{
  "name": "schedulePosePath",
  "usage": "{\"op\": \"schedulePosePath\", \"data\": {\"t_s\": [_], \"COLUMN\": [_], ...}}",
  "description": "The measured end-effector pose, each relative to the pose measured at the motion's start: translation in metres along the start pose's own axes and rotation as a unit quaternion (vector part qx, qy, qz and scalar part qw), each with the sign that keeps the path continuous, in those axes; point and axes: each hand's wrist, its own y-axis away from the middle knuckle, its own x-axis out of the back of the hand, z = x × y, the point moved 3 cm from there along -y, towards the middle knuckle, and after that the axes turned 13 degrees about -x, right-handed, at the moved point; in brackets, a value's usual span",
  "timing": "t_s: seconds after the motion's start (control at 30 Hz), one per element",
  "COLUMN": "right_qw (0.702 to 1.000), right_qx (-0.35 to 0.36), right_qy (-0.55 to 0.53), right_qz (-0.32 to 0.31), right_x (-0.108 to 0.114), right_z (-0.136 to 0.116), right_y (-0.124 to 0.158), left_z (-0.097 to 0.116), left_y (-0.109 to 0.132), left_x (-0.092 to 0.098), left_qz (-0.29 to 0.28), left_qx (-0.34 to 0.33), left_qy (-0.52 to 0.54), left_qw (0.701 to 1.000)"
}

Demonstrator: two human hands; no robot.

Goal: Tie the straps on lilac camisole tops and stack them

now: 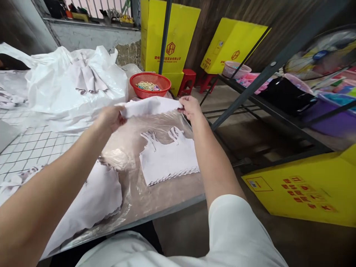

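Note:
A strip of pale lilac fabric [151, 106] is stretched between my two hands above the far part of the table. My left hand [111, 118] pinches its left end, and my right hand [190, 106] pinches its right end. Below them a neat stack of pale strappy tops [171, 159] with scalloped hems lies flat on the plastic-covered table [133, 200]; my right forearm hides its right edge. Under my left arm a heap of the same pale fabric [97, 194] is spread to the table's front edge.
Behind my hands sits a red basket [133, 80] with small cords in it. White plastic bags [69, 107] holding fabric stand at the left. A metal rack [267, 111] rises on the right, near yellow boxes [303, 189] and a fan [319, 55].

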Motion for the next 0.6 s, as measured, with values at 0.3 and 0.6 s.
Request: {"op": "schedulePosePath", "data": {"t_s": [0.3, 0.6], "right_qw": [0.994, 0.991], "right_qx": [-0.075, -0.018], "right_qy": [0.076, 0.127], "right_qz": [0.022, 0.024], "right_x": [0.087, 0.140], "right_z": [0.093, 0.119], "right_y": [0.029, 0.079], "left_z": [-0.070, -0.067], "left_y": [0.082, 0.156], "left_x": [-0.036, -0.035], "left_qz": [0.034, -0.051], "left_qx": [0.173, 0.188], "left_qy": [-0.065, -0.063], "left_qw": [0.982, 0.979]}}
